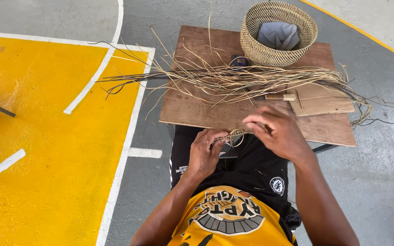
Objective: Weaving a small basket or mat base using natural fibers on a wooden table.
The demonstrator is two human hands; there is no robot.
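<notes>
Curling thin tan fibre coil, both hands pinching.

No packages, labels, signs or screens in view

Wooden board with fibre strands, woven basket, knife.

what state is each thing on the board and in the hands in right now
left hand: closed on the small woven coil
right hand: pinching a strand at the coil
woven basket: upright, open, grey cloth inside
fibre strands: loose, spread across the wooden board
knife: lying flat, untouched
cardboard sheet: flat under the strands
</notes>
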